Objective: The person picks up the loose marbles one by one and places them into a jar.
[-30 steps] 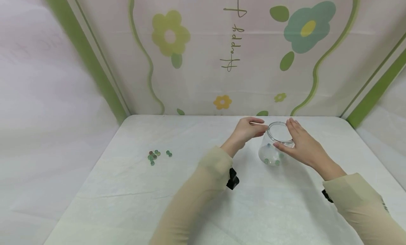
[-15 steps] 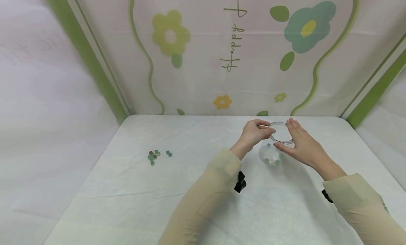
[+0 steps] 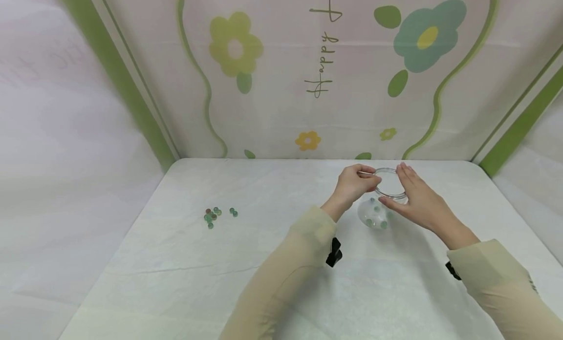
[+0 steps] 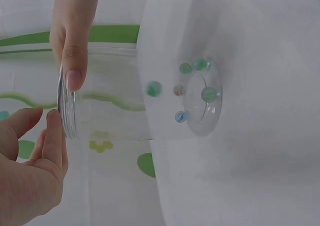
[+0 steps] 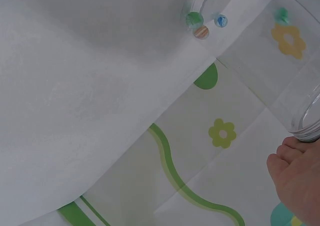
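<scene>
A clear glass jar [image 3: 368,214] stands on the table with several marbles inside. My right hand [image 3: 421,202] holds its rim, thumb in front and fingers behind. My left hand [image 3: 353,186] is at the left of the mouth; in the left wrist view, its thumb and fingertips are apart with nothing seen between them. A green marble [image 4: 153,89] is above the others inside the jar; it shows as a blurred green marble [image 5: 282,15] in the right wrist view. Near the bottom lie several green marbles, a brownish marble [image 4: 178,90] and a blue marble [image 4: 180,117].
On the left part of the white-covered table [image 3: 176,262] lies a cluster of green and brownish marbles [image 3: 210,217], with two green marbles [image 3: 233,212] just right of it. A flower-printed cloth [image 3: 272,110] hangs behind the table.
My left hand has moved right to the jar's mouth, and its fingers have parted. A green marble shows inside the jar where none was before. My right hand stays on the rim.
</scene>
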The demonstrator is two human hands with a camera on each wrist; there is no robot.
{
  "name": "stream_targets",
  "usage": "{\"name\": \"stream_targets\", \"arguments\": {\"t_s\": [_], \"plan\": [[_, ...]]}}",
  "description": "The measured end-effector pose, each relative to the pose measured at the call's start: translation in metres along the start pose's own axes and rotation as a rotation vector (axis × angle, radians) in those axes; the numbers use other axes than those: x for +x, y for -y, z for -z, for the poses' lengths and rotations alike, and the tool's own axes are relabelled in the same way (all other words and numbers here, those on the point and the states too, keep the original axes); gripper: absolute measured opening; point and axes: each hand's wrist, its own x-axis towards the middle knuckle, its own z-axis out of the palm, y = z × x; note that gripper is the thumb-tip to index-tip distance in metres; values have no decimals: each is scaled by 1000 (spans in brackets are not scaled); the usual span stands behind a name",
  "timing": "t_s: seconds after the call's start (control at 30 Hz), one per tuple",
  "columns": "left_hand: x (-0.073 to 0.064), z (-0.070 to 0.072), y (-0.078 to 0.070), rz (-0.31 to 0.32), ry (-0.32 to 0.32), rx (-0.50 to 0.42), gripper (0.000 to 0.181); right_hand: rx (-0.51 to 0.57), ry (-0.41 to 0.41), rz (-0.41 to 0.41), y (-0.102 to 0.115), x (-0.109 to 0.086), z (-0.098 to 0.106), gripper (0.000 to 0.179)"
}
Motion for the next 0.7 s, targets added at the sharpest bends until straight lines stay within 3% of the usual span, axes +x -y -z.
{"name": "stream_targets", "arguments": {"t_s": [0.2,0.37,0.7], "plan": [[1,4,2,-6,19,-44,23,1,-4,3,0,0,0,102],[3,15,5,-12,37,-40,25,-5,-18,9,-1,0,-1,101],[10,59,20,35,47,18,30,-11,-25,15,-1,2,-2,102]]}}
